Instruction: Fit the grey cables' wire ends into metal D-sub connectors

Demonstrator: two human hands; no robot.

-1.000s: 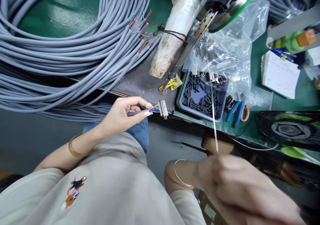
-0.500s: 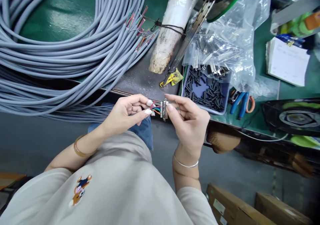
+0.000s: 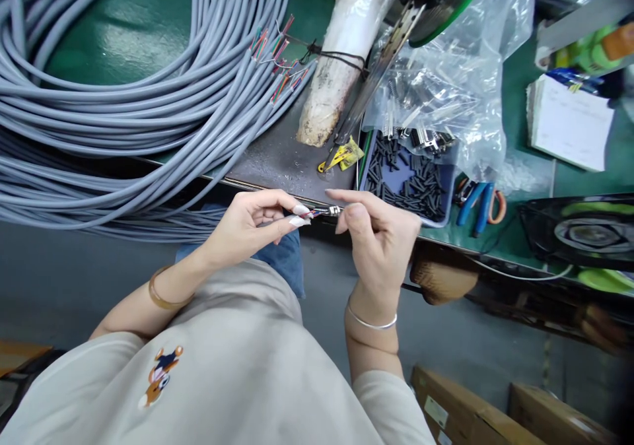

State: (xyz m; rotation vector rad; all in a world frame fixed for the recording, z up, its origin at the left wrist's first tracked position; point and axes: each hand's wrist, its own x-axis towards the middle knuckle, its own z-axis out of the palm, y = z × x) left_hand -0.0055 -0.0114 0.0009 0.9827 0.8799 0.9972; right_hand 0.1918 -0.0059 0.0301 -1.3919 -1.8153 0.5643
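Observation:
Between the thumb and index finger of my left hand (image 3: 260, 217), thin coloured wires (image 3: 317, 212) are pinched near the table's front edge. They run right into a metal multi-pin connector (image 3: 335, 210), seen nearly edge-on. My right hand (image 3: 381, 237) is at the connector's right end, its fingers bent round that end and the index finger stretched along the top. The fingertips that grip the connector are partly hidden. The wires' far part disappears behind my left fingers.
Bundles of grey cables (image 3: 148, 121) with stripped ends fill the left side. Beyond my hands, a soldering iron (image 3: 356, 105) rests by a wrapped cylinder (image 3: 337, 55). A bin of black sleeves (image 3: 448, 197), blue-handled pliers (image 3: 473, 204) and a paper pad (image 3: 569, 121) are to the right.
The connector has turned from showing its row of pins to lying nearly edge-on. My right thumb and fingers have shifted on it, while my left hand keeps its pinch on the wires.

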